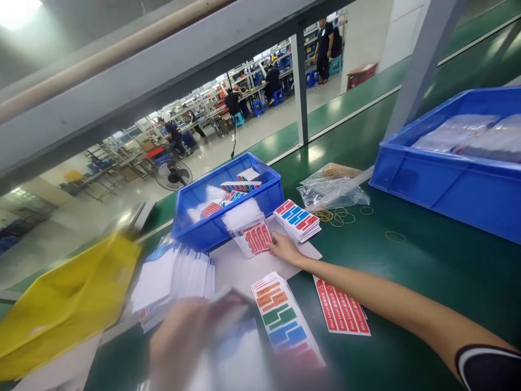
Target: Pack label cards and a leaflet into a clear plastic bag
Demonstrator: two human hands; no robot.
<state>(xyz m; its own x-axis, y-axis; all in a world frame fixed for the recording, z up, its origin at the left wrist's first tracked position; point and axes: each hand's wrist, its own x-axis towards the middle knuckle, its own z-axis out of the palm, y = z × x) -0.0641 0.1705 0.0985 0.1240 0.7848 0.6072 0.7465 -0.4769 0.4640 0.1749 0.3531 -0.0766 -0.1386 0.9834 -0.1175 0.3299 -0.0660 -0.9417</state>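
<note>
While my right arm is stretched well forward across the green work surface (pixel 427 260), my right hand (pixel 285 248) lies with its fingertips on the near edge of a clear plastic packet of red-striped white label sheets (pixel 252 234). The fingers rest on the packet; whether they pinch it or merely press it flat I cannot tell.

The packet lies just to the left of the hand and slightly beyond it, its far end leaning against the near wall of the small blue plastic bin (pixel 203 231). Its long axis runs away from me and to the left, roughly in line with my forearm.

Just beyond the hand, to its right, sits a squared stack of red-and-blue striped label cards (pixel 297 219), apart from the fingers. Nearer to me, below the wrist, lie a fanned strip of orange, green, blue and red label sheets (pixel 285 320) and a single red label sheet (pixel 341 308).

My left hand (pixel 183 336) is close to the camera, heavily blurred, far nearer me than the packet. It appears to hold white sheets, but its grip cannot be judged. The right hand is plainly the nearer to the packet.
</note>
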